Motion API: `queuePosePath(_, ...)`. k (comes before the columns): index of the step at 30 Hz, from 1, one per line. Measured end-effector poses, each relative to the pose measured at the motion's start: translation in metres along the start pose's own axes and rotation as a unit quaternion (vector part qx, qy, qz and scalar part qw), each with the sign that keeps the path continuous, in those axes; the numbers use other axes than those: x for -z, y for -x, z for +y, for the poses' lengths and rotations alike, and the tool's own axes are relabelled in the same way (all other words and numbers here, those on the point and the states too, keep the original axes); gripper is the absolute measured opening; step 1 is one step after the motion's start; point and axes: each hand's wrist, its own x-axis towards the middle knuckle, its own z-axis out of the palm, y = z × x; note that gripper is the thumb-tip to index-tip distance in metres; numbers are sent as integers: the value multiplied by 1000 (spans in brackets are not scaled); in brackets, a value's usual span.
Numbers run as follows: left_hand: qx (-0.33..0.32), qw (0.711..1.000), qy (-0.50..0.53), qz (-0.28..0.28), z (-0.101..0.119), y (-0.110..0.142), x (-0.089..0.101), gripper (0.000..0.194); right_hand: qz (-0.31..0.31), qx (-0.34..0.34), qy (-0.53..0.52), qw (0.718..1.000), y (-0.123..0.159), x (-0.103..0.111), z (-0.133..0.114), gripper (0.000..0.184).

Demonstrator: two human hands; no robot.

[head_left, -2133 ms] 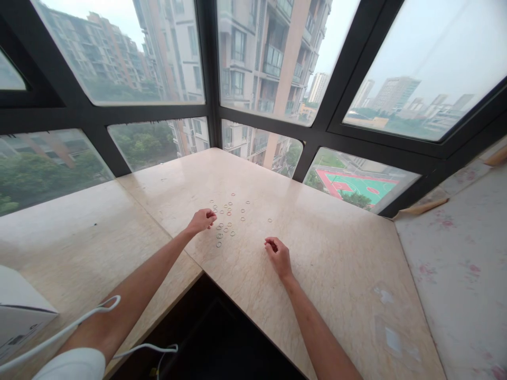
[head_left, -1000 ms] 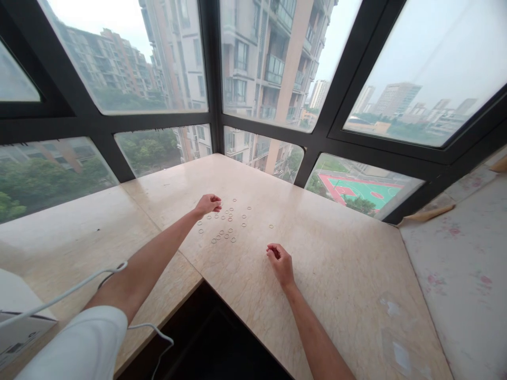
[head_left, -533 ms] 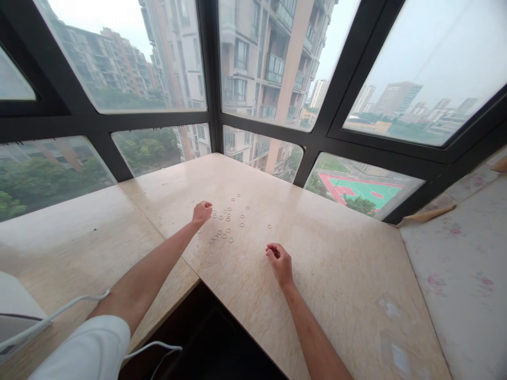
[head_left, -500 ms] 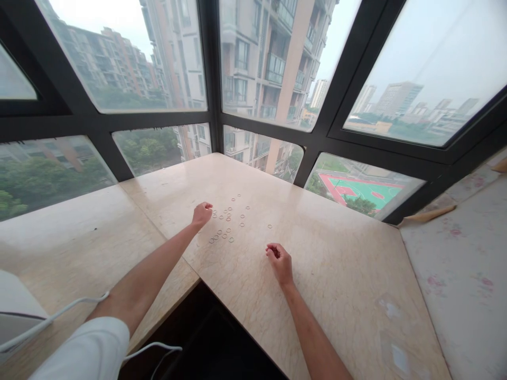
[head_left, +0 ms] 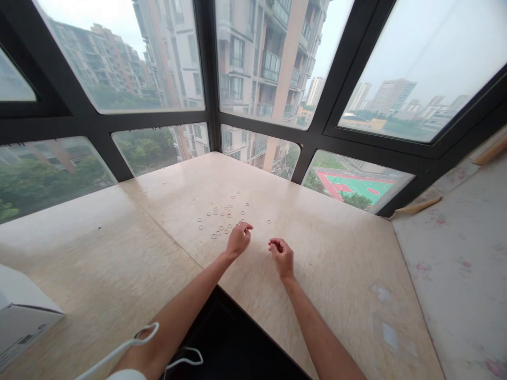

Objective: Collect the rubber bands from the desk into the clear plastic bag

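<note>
Many small thin rings (head_left: 228,216), mostly pale with a reddish one among them, lie scattered on the beige stone-patterned counter (head_left: 336,274). My left hand (head_left: 238,239) is at the near right edge of the group, over the surface, fingers pinched together and pointing right. Whatever is between its fingertips is too small to name. To its right, my right hand (head_left: 282,257) stays low with fingers curled and thumb against them; its palm is hidden, so its contents cannot be told. A lone ring (head_left: 269,221) lies just beyond my right hand.
Dark-framed windows (head_left: 214,121) border the counter's far sides. A white box (head_left: 27,311) stands at the left, and a white cable (head_left: 130,343) crosses by my left forearm. A dark gap (head_left: 222,338) opens below the near edge. Floral wallpaper (head_left: 451,264) covers the right wall.
My left hand has moved right and nearer, from the left of the rings toward my right hand. Rings at the left now show uncovered. My right hand has barely shifted; the view moved slightly.
</note>
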Motion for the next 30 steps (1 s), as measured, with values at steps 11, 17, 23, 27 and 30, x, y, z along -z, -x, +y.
queuePosePath(11,-56,991,80,-93,57,69,-82,26,37,-17,22,999,117,91,-27,16)
queuePosePath(17,-24,988,114,-104,55,69,-74,20,90,-76,41,992,169,152,-29,15)
queuePosePath(23,41,990,114,-68,61,63,-69,21,124,-66,86,986,177,160,-35,19)
queuePosePath(27,39,991,103,-77,63,64,-68,22,128,-53,114,984,172,154,-42,23)
queuePosePath(30,44,991,97,-79,63,66,-68,22,119,-42,124,984,172,153,-46,27)
